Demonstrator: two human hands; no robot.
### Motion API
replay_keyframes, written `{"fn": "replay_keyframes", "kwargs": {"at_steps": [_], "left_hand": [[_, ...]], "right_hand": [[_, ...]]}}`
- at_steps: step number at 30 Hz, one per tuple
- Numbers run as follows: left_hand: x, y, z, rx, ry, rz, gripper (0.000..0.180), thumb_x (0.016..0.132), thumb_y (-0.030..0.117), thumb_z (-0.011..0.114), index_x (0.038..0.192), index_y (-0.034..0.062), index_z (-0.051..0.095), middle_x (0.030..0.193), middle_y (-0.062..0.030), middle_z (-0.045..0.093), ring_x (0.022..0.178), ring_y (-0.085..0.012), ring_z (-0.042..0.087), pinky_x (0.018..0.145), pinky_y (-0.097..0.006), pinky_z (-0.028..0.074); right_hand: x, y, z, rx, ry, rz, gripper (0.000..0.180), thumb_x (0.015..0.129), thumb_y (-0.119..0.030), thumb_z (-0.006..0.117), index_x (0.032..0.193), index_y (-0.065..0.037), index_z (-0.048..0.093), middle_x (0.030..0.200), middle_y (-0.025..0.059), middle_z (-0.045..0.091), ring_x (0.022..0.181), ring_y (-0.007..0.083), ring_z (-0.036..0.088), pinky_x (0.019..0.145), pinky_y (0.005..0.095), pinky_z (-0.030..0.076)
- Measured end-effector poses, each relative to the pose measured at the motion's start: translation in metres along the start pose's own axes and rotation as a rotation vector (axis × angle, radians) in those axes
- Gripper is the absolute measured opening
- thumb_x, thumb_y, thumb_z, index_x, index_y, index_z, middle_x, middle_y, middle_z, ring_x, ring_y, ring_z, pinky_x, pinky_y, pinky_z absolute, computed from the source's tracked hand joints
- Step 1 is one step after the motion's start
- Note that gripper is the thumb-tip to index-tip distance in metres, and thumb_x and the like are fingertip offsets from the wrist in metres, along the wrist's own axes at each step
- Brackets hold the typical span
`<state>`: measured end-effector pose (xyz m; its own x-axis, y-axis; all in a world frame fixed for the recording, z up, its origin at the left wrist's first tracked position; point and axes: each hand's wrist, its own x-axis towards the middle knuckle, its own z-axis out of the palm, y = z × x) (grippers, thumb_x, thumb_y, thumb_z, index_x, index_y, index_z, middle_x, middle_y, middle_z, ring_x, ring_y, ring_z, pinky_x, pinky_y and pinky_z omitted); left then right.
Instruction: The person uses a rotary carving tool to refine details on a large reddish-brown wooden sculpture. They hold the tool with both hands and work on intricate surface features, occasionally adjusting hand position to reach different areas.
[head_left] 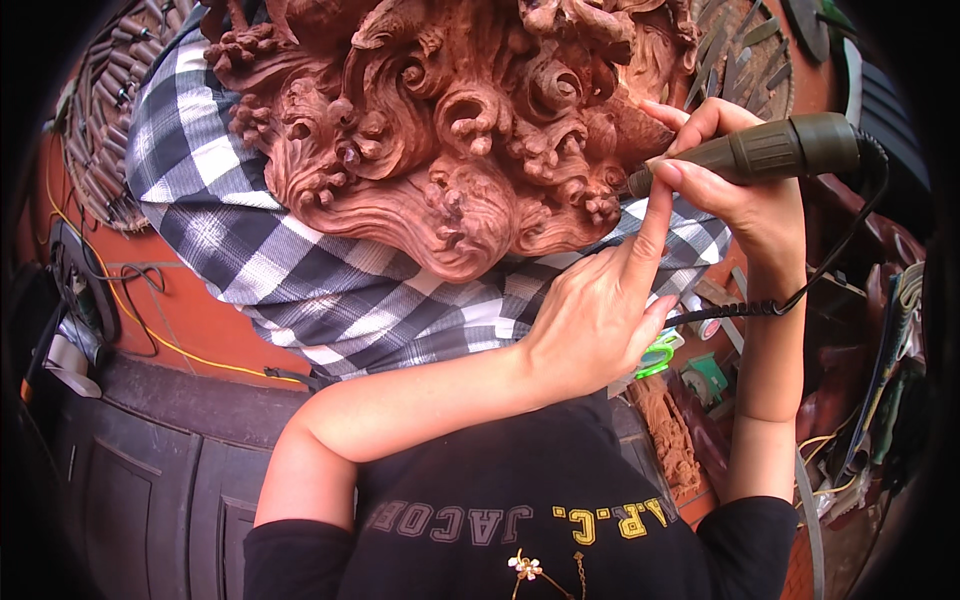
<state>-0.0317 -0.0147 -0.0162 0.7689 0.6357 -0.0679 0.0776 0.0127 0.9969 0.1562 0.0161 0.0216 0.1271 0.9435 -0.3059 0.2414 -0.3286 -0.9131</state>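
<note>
A reddish-brown wood carving (430, 140), full of deep curls and swirls, rests over my lap on a black-and-white checked cloth (290, 290). My right hand (735, 195) grips an olive-green rotary carving tool (800, 148) by its narrow front part, with the nose pointed at the carving's right edge. Whatever bit it carries is hidden against the wood. My left hand (595, 310) lies below, its index finger stretched up to the tool's nose beside my right thumb, and its own thumb held apart. The left hand's other fingers are partly hidden.
The tool's black coiled cord (740, 310) loops past my right wrist. Round trays of carving tools stand at far left (110, 120) and far right (745, 55). A yellow cable (150, 315) crosses the tiled floor at left. Dark panelled wood (140, 480) is at lower left; clutter fills the right.
</note>
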Motion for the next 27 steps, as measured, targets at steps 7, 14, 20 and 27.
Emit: {"fn": "replay_keyframes", "kwargs": {"at_steps": [7, 14, 20, 27], "left_hand": [[0.004, 0.004, -0.006, 0.054, -0.047, 0.054, 0.097, 0.082, 0.007, 0.072, 0.156, -0.0038, 0.010, 0.118, -0.0248, 0.064, 0.090, -0.0336, 0.067, 0.082, -0.039, 0.054], [0.008, 0.004, 0.002, -0.033, -0.084, 0.022, 0.095, 0.082, 0.008, 0.070, 0.155, -0.0046, 0.011, 0.100, -0.0213, 0.059, 0.080, -0.0358, 0.060, 0.076, -0.043, 0.050], [0.001, 0.008, -0.004, 0.007, -0.125, -0.014, 0.096, 0.084, 0.009, 0.071, 0.152, -0.0118, 0.007, 0.113, -0.0271, 0.063, 0.095, -0.0367, 0.065, 0.087, -0.041, 0.050], [-0.003, 0.007, -0.006, 0.002, -0.131, -0.031, 0.096, 0.084, 0.010, 0.072, 0.152, -0.0123, 0.007, 0.113, -0.0262, 0.064, 0.097, -0.0359, 0.066, 0.088, -0.042, 0.051]], "right_hand": [[-0.017, 0.002, -0.007, 0.195, 0.085, 0.008, 0.018, 0.077, -0.004, 0.079, 0.084, 0.000, 0.062, 0.075, 0.0043, 0.065, 0.081, 0.0166, 0.070, 0.108, 0.0540, 0.044], [-0.036, 0.026, -0.015, 0.269, 0.147, -0.020, 0.019, 0.074, -0.002, 0.081, 0.083, 0.001, 0.065, 0.079, 0.0070, 0.067, 0.093, 0.0231, 0.070, 0.112, 0.0578, 0.037], [-0.025, 0.021, -0.013, 0.165, 0.038, -0.047, 0.019, 0.074, -0.003, 0.082, 0.083, 0.003, 0.066, 0.083, 0.0086, 0.069, 0.109, 0.0315, 0.067, 0.102, 0.0477, 0.049], [-0.026, 0.017, -0.007, 0.088, 0.045, -0.028, 0.018, 0.074, -0.003, 0.082, 0.081, 0.003, 0.066, 0.081, 0.0093, 0.071, 0.110, 0.0309, 0.067, 0.103, 0.0453, 0.048]]}}
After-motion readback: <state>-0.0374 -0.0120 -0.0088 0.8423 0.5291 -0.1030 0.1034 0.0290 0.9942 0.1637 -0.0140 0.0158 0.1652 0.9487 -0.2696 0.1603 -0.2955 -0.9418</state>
